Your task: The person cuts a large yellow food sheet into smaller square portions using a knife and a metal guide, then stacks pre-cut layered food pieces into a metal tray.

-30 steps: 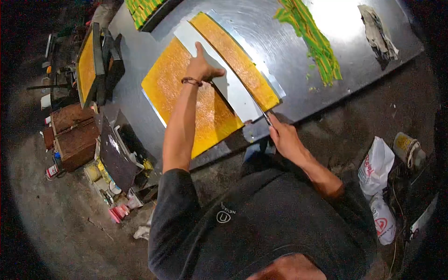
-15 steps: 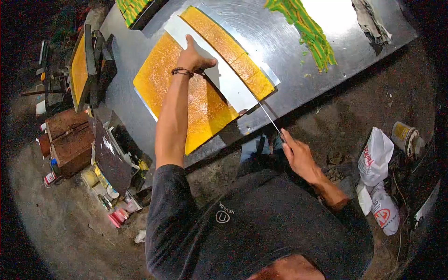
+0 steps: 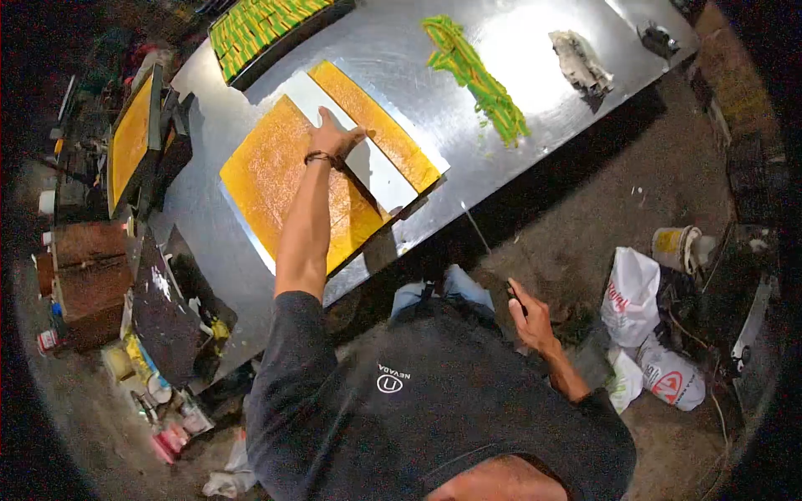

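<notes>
A large yellow-orange slab (image 3: 259,159), like a flat sheet cake, lies on a sheet on the metal table, with a narrower strip of it (image 3: 388,138) on the far side of a flat white bar (image 3: 391,182). My left hand (image 3: 334,138) presses on the bar, thumb and fingers spread. Off the near edge of the table, my right hand (image 3: 532,319) is closed around the dark handle of a long thin knife (image 3: 477,228). Its blade points up toward the table edge, apart from the slab.
Green-and-yellow strips (image 3: 480,79) lie heaped on the metal table (image 3: 535,134). A dark tray (image 3: 288,42) of green-and-yellow pieces stands at the back, near a crumpled cloth (image 3: 581,63). Plastic bags (image 3: 631,292) and a bucket (image 3: 677,246) sit on the floor at right.
My right hand has drawn the knife back from the slab's near edge, toward my body. My left hand stays on the white bar. The view has shifted, showing more of the table's right side.
</notes>
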